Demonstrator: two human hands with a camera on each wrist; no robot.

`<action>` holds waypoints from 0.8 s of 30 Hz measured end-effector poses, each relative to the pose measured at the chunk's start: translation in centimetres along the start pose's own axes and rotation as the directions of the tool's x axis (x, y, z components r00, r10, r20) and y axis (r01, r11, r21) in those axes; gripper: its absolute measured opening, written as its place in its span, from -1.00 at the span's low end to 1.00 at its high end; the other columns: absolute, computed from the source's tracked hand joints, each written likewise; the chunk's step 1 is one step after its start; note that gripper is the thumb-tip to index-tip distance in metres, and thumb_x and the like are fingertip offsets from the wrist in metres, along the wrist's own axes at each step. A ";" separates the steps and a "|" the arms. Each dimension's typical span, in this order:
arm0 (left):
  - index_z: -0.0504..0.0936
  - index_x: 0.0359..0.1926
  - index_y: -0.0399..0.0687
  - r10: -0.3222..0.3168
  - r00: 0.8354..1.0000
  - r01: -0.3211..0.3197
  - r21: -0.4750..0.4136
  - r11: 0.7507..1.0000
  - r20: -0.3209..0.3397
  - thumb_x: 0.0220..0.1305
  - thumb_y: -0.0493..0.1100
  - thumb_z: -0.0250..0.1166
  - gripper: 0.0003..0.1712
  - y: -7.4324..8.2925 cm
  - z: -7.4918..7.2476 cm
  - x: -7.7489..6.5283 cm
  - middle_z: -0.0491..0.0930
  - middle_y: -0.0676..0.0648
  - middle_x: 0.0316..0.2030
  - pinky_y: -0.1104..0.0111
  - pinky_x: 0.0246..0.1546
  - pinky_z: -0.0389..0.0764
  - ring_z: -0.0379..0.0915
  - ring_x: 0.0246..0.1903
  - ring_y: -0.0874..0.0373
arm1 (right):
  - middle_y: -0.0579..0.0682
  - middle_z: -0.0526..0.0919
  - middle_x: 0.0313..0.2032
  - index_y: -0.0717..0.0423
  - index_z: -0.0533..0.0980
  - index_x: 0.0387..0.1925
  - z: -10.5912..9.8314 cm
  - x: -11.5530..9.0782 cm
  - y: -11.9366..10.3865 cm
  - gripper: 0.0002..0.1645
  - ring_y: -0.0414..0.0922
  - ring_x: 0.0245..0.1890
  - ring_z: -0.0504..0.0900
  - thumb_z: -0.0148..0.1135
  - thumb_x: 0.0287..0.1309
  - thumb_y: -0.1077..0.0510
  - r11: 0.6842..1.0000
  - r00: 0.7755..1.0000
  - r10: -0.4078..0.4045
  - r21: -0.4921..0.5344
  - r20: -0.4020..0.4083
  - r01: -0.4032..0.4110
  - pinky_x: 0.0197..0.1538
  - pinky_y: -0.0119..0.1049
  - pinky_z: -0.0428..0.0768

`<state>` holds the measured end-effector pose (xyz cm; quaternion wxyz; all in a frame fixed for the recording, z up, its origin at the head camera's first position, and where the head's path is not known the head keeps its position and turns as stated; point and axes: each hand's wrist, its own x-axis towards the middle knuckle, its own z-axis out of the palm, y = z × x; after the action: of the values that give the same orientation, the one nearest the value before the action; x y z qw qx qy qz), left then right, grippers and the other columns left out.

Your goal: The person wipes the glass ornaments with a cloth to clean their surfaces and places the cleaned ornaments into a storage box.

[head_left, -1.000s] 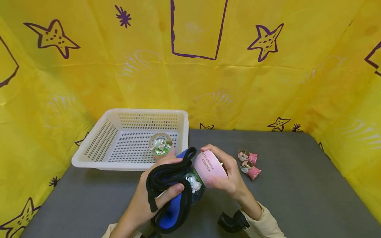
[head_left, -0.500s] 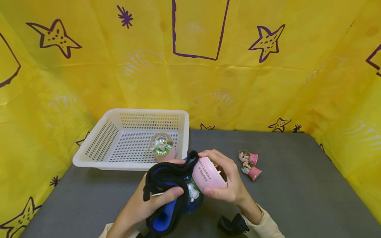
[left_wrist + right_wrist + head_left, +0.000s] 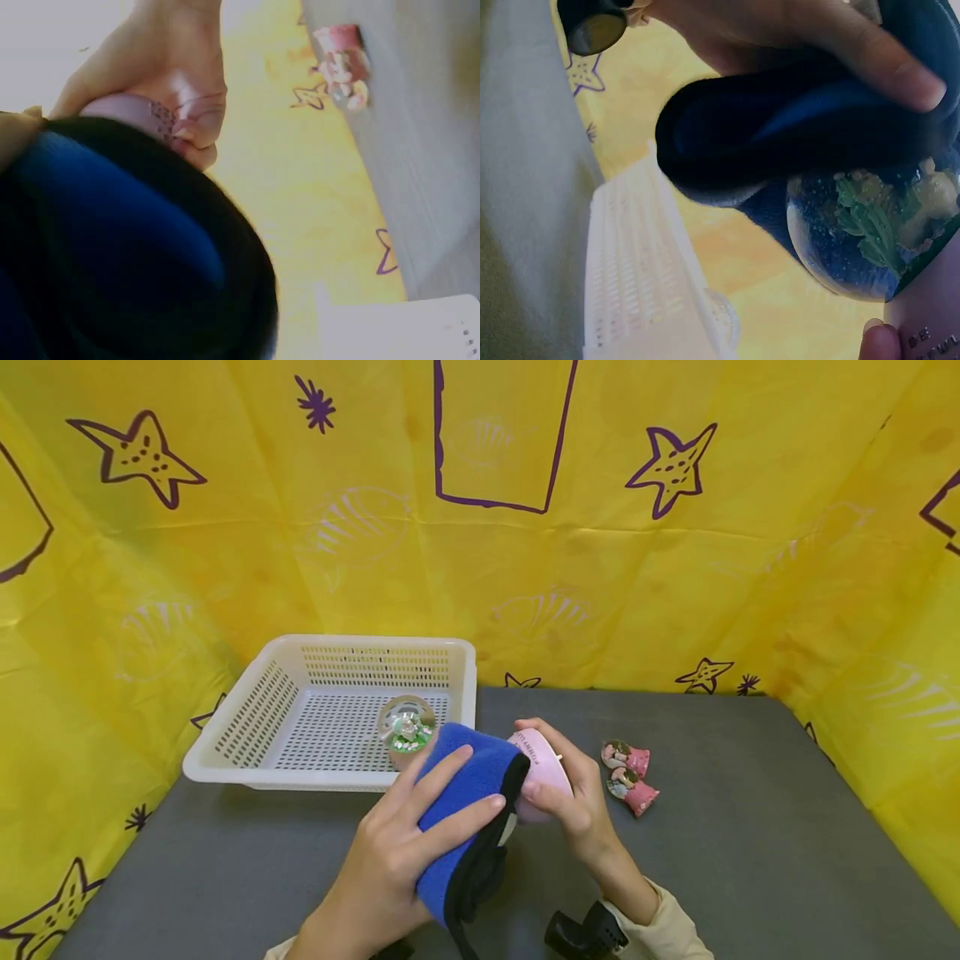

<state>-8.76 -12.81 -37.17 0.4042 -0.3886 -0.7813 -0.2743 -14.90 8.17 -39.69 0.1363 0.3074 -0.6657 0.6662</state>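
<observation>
In the head view my left hand [image 3: 401, 847] holds a folded blue cloth [image 3: 468, 793] with black edging, its fingers spread over the cloth's outer side. My right hand [image 3: 585, 802] grips the pink lettered base [image 3: 547, 777] of a snow globe, tilted with its dome toward the left hand. From above, the cloth covers the dome. The right wrist view shows the glass dome [image 3: 847, 240] pressed against the cloth, with a green leafy shape and a pale figure inside. Left thumb and cloth fold lie over the glass there.
A white perforated basket [image 3: 300, 777] stands at the back left, with a second snow globe [image 3: 408, 731] inside near its right wall. Two small pink figurines, one farther back [image 3: 626, 756] and one nearer [image 3: 635, 793], lie right of my hands on the grey table [image 3: 750, 843].
My left hand has turned over, so the cloth's blue side and the back of the hand now face up and hide the dome. The right hand keeps its grip on the base.
</observation>
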 end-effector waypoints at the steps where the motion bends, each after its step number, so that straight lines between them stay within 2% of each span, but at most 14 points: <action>1: 0.64 0.13 0.07 0.009 1.000 -0.009 0.035 0.999 0.001 0.43 0.15 0.10 -0.56 0.0 0.1 0.0 0.48 -0.27 0.27 -0.13 0.11 0.57 0.38 0.26 -0.38 | -0.18 0.66 -0.09 0.33 0.45 0.16 0.0 0.0 0.0 -0.38 -0.24 -0.23 0.62 0.12 0.00 0.18 1.000 1.000 0.014 0.006 -0.004 -0.014 -0.34 -0.34 0.63; 3: 0.63 0.15 0.08 -0.011 1.000 0.011 0.046 0.999 0.002 0.42 0.17 0.12 -0.55 0.0 0.2 0.0 0.48 -0.26 0.27 -0.18 0.02 0.60 0.41 0.24 -0.33 | -0.19 0.66 -0.12 0.32 0.45 0.17 0.0 0.0 0.0 -0.37 -0.25 -0.30 0.63 0.12 -0.01 0.19 0.999 0.999 0.040 0.013 -0.005 -0.040 -0.40 -0.33 0.63; 6: 0.59 0.19 0.04 -0.127 0.992 0.127 -0.052 0.990 0.012 0.29 0.19 0.29 -0.45 -0.3 0.3 0.0 0.48 -0.22 0.27 0.08 0.15 0.60 0.44 0.24 -0.21 | -0.15 0.66 -0.20 0.28 0.45 0.17 -0.1 -0.1 0.1 -0.35 -0.26 -0.46 0.61 0.17 -0.04 0.18 0.998 0.998 0.058 0.005 0.008 -0.058 -0.53 -0.31 0.61; 8: 0.54 0.25 0.04 -0.250 0.966 0.259 -0.175 0.950 0.069 0.15 0.09 0.46 -0.34 -0.5 0.0 -0.1 0.46 -0.16 0.30 0.24 0.26 0.52 0.42 0.28 -0.14 | -0.10 0.65 -0.25 0.29 0.44 0.18 -0.1 -0.2 0.2 -0.33 -0.26 -0.55 0.60 0.19 -0.06 0.18 0.999 0.999 0.043 0.018 0.026 -0.044 -0.59 -0.30 0.60; 9: 0.51 0.27 0.04 -0.306 0.946 0.323 -0.241 0.915 0.106 0.10 0.02 0.52 -0.29 -0.7 -0.1 -0.2 0.45 -0.12 0.31 0.33 0.30 0.46 0.39 0.31 -0.10 | -0.09 0.65 -0.28 0.30 0.43 0.18 -0.1 -0.2 0.2 -0.33 -0.26 -0.57 0.61 0.21 -0.05 0.17 0.999 0.999 0.035 0.031 0.035 -0.037 -0.60 -0.29 0.60; 10: 0.47 0.31 0.04 -0.351 0.924 0.381 -0.310 0.871 0.151 0.07 -0.07 0.54 -0.24 -0.8 -0.3 -0.2 0.44 -0.09 0.32 0.40 0.33 0.41 0.39 0.32 -0.06 | -0.07 0.65 -0.27 0.31 0.43 0.17 -0.1 -0.3 0.2 -0.33 -0.25 -0.55 0.61 0.22 -0.05 0.16 0.999 0.999 0.021 0.042 0.039 -0.023 -0.59 -0.29 0.61; 11: 0.43 0.34 0.04 -0.387 0.900 0.437 -0.389 0.811 0.201 0.05 -0.17 0.54 -0.20 -1.0 -0.4 -0.3 0.43 -0.07 0.33 0.42 0.33 0.39 0.38 0.32 -0.03 | -0.07 0.65 -0.27 0.32 0.43 0.17 -0.1 -0.3 0.2 -0.33 -0.25 -0.52 0.61 0.22 -0.05 0.16 0.998 0.999 0.006 0.060 0.041 -0.009 -0.58 -0.29 0.61; 13: 0.36 0.39 0.05 -0.444 0.839 0.544 -0.520 0.659 0.315 0.08 -0.27 0.49 -0.16 -1.3 -0.7 -0.4 0.39 -0.01 0.36 0.45 0.33 0.37 0.36 0.32 0.06 | -0.09 0.65 -0.24 0.33 0.44 0.16 -0.1 -0.3 0.1 -0.34 -0.24 -0.44 0.62 0.21 -0.04 0.15 0.993 0.999 -0.032 0.115 0.040 0.027 -0.55 -0.29 0.61; 15: 0.28 0.42 0.02 -0.439 0.809 0.586 -0.604 0.541 0.392 0.20 -0.21 0.40 -0.20 -1.5 -0.9 -0.6 0.36 -0.04 0.37 0.48 0.33 0.32 0.34 0.31 0.10 | -0.13 0.66 -0.19 0.27 0.46 0.15 0.0 -0.2 -0.1 -0.36 -0.23 -0.35 0.61 0.19 -0.03 0.13 0.982 0.997 -0.061 0.183 0.036 0.054 -0.52 -0.29 0.61; 16: 0.23 0.44 -0.02 -0.428 0.794 0.604 -0.645 0.468 0.432 0.26 -0.15 0.35 -0.22 -1.6 -0.9 -0.7 0.35 -0.09 0.36 0.46 0.31 0.34 0.35 0.27 0.08 | -0.13 0.67 -0.16 0.24 0.46 0.16 0.1 -0.1 -0.2 -0.37 -0.22 -0.31 0.61 0.18 -0.02 0.12 0.972 0.996 -0.081 0.223 0.036 0.071 -0.50 -0.29 0.61; 18: 0.05 0.52 0.05 -0.423 0.760 0.639 -0.686 0.349 0.493 0.32 0.01 0.30 -0.12 -1.6 -0.9 -1.0 0.16 -0.07 0.48 0.50 0.34 0.21 0.20 0.37 0.11 | -0.12 0.67 -0.12 0.20 0.46 0.18 0.2 0.1 -0.4 -0.38 -0.20 -0.25 0.61 0.13 0.03 0.11 0.950 0.992 -0.124 0.291 0.035 0.108 -0.47 -0.29 0.61; 20: -0.13 0.56 0.11 -0.400 0.755 0.639 -0.722 0.266 0.520 0.32 0.10 0.27 -0.01 -1.5 -0.7 -1.3 -0.04 -0.08 0.55 0.53 0.36 0.14 0.06 0.44 0.07 | -0.09 0.67 -0.08 0.18 0.45 0.20 0.3 0.3 -0.6 -0.38 -0.18 -0.21 0.62 0.11 0.07 0.08 0.931 0.987 -0.160 0.338 0.031 0.140 -0.45 -0.29 0.61; 22: -0.31 0.57 0.22 -0.390 0.746 0.633 -0.756 0.164 0.540 0.30 0.13 0.27 0.10 -1.4 -0.5 -1.4 -0.26 -0.02 0.58 0.57 0.36 0.06 -0.08 0.49 0.04 | -0.06 0.66 -0.06 0.19 0.43 0.22 0.4 0.4 -0.8 -0.38 -0.16 -0.18 0.62 0.09 0.10 0.05 0.919 0.982 -0.190 0.354 0.019 0.171 -0.43 -0.28 0.61; 24: -0.40 0.56 0.30 -0.394 0.744 0.622 -0.774 0.115 0.540 0.28 0.14 0.29 0.16 -1.2 -0.4 -1.4 -0.40 0.05 0.59 0.64 0.35 0.02 -0.17 0.52 0.05 | -0.05 0.66 -0.05 0.20 0.42 0.23 0.5 0.5 -0.9 -0.37 -0.15 -0.16 0.61 0.09 0.13 0.04 0.911 0.979 -0.205 0.366 0.011 0.187 -0.42 -0.29 0.61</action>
<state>-9.07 -14.28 -38.29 -0.0948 -0.2770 -0.5958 -0.7479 -14.65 7.61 -38.71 0.1269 0.4087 -0.4999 0.7530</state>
